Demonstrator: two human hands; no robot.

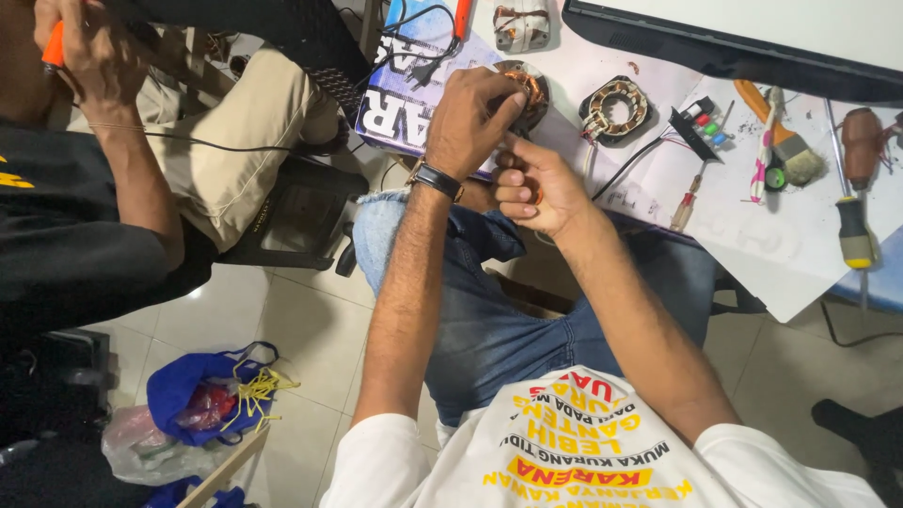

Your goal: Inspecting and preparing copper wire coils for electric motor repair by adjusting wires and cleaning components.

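copper coil (529, 89): a round motor winding of copper wire, lying at the near edge of the table (800, 254), partly hidden by the fingers on it.
left hand (470, 118): fingers curled down over the coil, gripping its near side; a dark watch (437, 180) sits on the wrist.
right hand (534, 186): just below the coil, fingers folded in, thumb and forefinger pinched and pointing up at the coil's lower edge; what it pinches is too small to tell.
blue box (409, 89): flat printed box under and left of the coil, with a black plug and cord (419, 58) lying on it.
second winding (615, 108): a ring with copper coils, just right of the first, on the white sheet.
small parts: a black strip with coloured buttons (705, 127) and a thin red-handled screwdriver (687, 199) near it.
tools at right: a paintbrush (785, 136), a brown-handled tool (861, 141) and a yellow and black screwdriver (854, 230).
blue bag (188, 386): on the tiled floor at lower left, open, holding a heap of yellow strips (254, 390) and something red; a clear plastic bag (136, 452) lies beside it.
other person: seated at left in a dark shirt, one hand (89, 52) closed on an orange-handled tool (55, 45).
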